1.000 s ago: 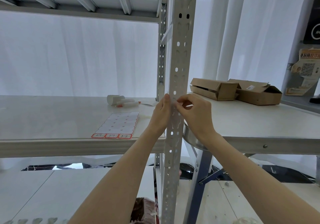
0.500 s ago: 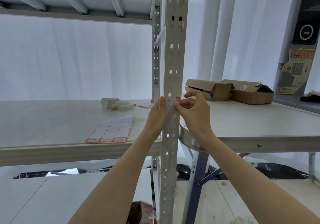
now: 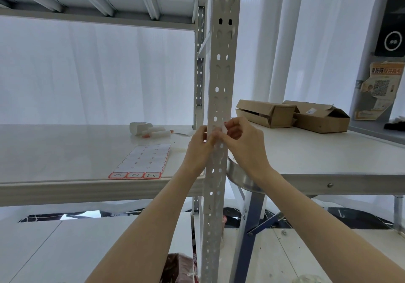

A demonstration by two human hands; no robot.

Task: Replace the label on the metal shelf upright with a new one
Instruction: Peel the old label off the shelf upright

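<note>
A grey perforated metal shelf upright (image 3: 221,74) runs top to bottom through the middle of the head view. My left hand (image 3: 198,149) presses against its left edge at shelf height, thumb on the front face. My right hand (image 3: 243,142) is on the right side, its fingertips pinching a small white label (image 3: 224,128) with a red edge, partly lifted off the upright. A label sheet (image 3: 144,162) lies on the left shelf board, with three red-bordered labels in its front row.
Behind the sheet on the shelf board (image 3: 54,151) lie a curled white backing paper (image 3: 138,127) and a marker (image 3: 156,134). Two open cardboard boxes (image 3: 291,115) stand on the white table (image 3: 328,157) at the right. A metal bowl rim (image 3: 238,177) sits under my right wrist.
My right hand's fingers have pulled the small label outward from the upright; it now sticks out between the fingertips. My left hand stays pressed on the upright.
</note>
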